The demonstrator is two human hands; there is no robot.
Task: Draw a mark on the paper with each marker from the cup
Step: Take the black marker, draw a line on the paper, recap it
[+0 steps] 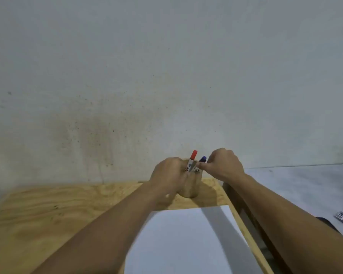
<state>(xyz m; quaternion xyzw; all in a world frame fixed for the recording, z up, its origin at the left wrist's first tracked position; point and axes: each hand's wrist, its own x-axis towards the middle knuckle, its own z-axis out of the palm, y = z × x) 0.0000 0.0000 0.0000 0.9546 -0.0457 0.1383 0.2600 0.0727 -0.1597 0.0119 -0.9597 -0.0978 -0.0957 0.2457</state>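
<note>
Markers are standing in the small tan cylindrical cup (192,187) at the far edge of the plywood worktop (48,218): a white-barrelled marker with a red cap (191,161), long axis near upright and leaning slightly right, and a blue-capped marker (202,159) just beside it. Left hand (166,175) is wrapping around the cup's left side, apparently steadying it, while the right hand (224,165) is closing thumb and forefinger at the marker barrels; which one it is pinching cannot be told. White sheet of paper (186,240) is lying nearer the person, unmarked.
</note>
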